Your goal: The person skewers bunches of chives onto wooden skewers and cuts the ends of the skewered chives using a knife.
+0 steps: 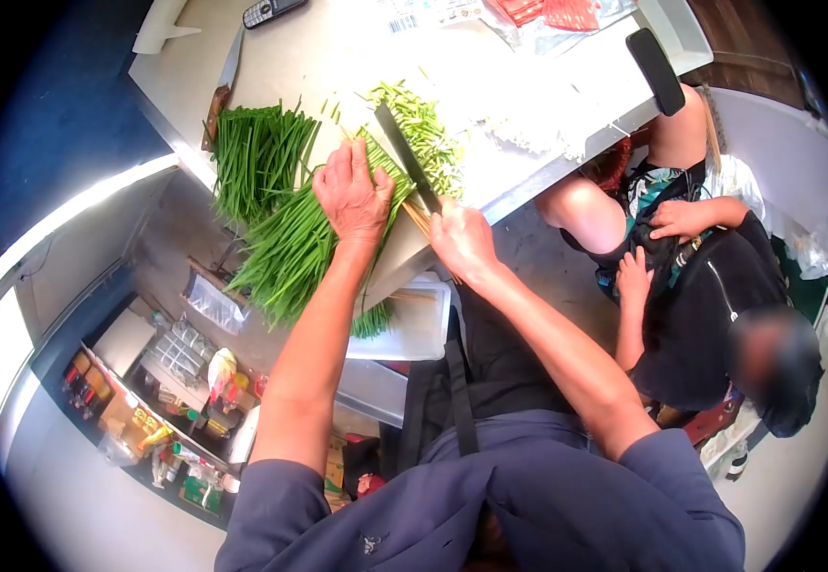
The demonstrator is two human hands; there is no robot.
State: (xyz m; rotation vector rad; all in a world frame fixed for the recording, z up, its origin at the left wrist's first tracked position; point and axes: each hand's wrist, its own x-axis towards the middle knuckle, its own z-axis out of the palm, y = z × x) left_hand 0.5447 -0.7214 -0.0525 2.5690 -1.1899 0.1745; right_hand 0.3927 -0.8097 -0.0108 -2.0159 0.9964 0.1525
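Note:
With fingers together, my left hand presses down on a bunch of long green stalks, which look like garlic chives. Their loose ends hang over the table's near edge. My right hand grips the handle of a knife. Its dark blade lies right beside the cut end of the bunch, close to my left fingertips. Short cut pieces of the stalks are heaped on the far side of the blade. Another bunch of green stalks rests to the left.
A second knife with a wooden handle lies at the table's left edge. Farther back are a keypad phone and red packets. Below the near edge sits a white tray. A seated person is close by on the right.

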